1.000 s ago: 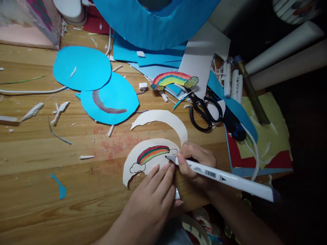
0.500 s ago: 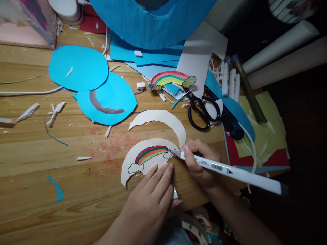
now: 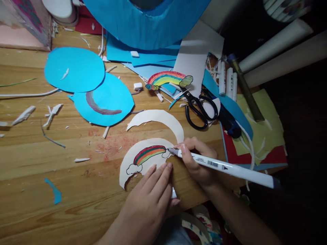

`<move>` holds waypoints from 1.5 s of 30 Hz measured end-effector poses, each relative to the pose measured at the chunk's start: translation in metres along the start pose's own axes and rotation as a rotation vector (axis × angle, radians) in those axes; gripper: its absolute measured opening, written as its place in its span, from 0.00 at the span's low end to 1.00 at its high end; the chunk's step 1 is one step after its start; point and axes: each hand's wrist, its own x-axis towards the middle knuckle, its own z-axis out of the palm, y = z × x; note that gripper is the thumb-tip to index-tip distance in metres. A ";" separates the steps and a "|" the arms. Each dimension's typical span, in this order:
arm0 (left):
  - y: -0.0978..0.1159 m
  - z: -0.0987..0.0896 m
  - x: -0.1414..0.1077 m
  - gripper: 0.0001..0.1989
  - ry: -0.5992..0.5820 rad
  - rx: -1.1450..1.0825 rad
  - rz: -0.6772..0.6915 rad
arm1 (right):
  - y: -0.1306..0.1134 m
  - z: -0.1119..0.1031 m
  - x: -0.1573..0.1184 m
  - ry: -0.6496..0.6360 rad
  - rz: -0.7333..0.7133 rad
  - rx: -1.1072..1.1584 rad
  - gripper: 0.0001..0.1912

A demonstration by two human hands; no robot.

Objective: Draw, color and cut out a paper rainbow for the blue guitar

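Right hand (image 3: 195,160): closed on a white marker (image 3: 224,168), gripped near its pointed end between thumb and fingers. The tip is at the outlined cloud at the right end of the drawn rainbow (image 3: 150,154); actual contact with the paper cannot be confirmed.

Left hand (image 3: 150,195): laid palm down, fingers extended and close together, fingertips on the curved white paper (image 3: 148,163). A white object (image 3: 174,193) shows beside the thumb, mostly covered; whether the hand grips it cannot be told.

The curved white paper lies flat towards the near edge of the wooden table (image 3: 84,207). A plain white crescent strip (image 3: 160,116) lies just beyond it, its right end close to the right hand.

Edges and room: the near edge slants behind both wrists, and the marker's dark end reaches past that line as viewed. Bare wood separates the left hand from a blue scrap (image 3: 55,194) to its left. Farther towards the table's right edge, black-handled scissors (image 3: 196,103) limit the room beyond the right hand; yellow paper (image 3: 270,129) lies at that edge. Two overlapping blue shapes (image 3: 109,92) occupy the far left side.
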 end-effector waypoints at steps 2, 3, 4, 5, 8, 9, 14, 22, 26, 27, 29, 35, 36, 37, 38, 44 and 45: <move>0.000 0.000 0.000 0.15 0.000 -0.007 0.000 | 0.001 0.000 -0.001 0.035 0.036 0.088 0.10; 0.000 0.000 0.000 0.15 0.003 -0.012 0.000 | 0.002 0.000 -0.001 0.060 0.054 0.141 0.10; 0.000 0.000 0.000 0.15 0.003 -0.017 -0.004 | 0.002 -0.001 0.000 0.087 0.073 0.198 0.12; 0.000 -0.001 0.000 0.15 0.001 -0.024 -0.007 | 0.003 -0.001 0.001 0.110 0.093 0.257 0.13; 0.000 -0.001 0.000 0.14 -0.004 -0.044 -0.026 | 0.003 -0.005 0.005 0.117 0.149 0.457 0.16; 0.001 -0.002 0.000 0.13 -0.001 -0.052 -0.029 | 0.003 -0.006 0.006 0.094 0.155 0.528 0.16; 0.000 -0.008 -0.006 0.15 0.057 -0.073 0.026 | -0.001 -0.010 0.005 -0.074 0.148 0.629 0.13; -0.013 -0.048 -0.044 0.18 0.025 0.033 0.058 | -0.016 0.001 0.003 -0.230 -0.104 0.510 0.08; -0.019 -0.058 -0.059 0.12 0.020 0.065 0.012 | -0.036 0.024 -0.003 -0.311 -0.042 0.442 0.07; -0.021 -0.058 -0.061 0.11 0.032 0.069 0.005 | -0.041 0.030 -0.004 -0.322 -0.008 0.403 0.06; -0.024 -0.058 -0.063 0.10 0.072 0.076 -0.010 | -0.047 0.040 -0.004 -0.345 0.037 0.316 0.07; -0.029 -0.055 -0.064 0.10 0.103 0.087 -0.068 | -0.051 0.053 0.004 -0.332 -0.085 0.121 0.13; -0.029 -0.055 -0.064 0.10 0.111 0.080 -0.070 | -0.050 0.055 0.004 -0.311 -0.120 0.105 0.13; -0.029 -0.054 -0.064 0.10 0.115 0.072 -0.069 | -0.050 0.056 0.003 -0.288 -0.155 0.091 0.14; -0.030 -0.054 -0.064 0.10 0.117 0.069 -0.068 | -0.049 0.057 0.003 -0.271 -0.183 0.079 0.13; -0.029 -0.053 -0.064 0.10 0.115 0.060 -0.075 | -0.047 0.057 0.000 -0.278 -0.177 0.052 0.14; -0.029 -0.053 -0.064 0.09 0.113 0.058 -0.075 | -0.047 0.056 0.000 -0.282 -0.160 0.057 0.14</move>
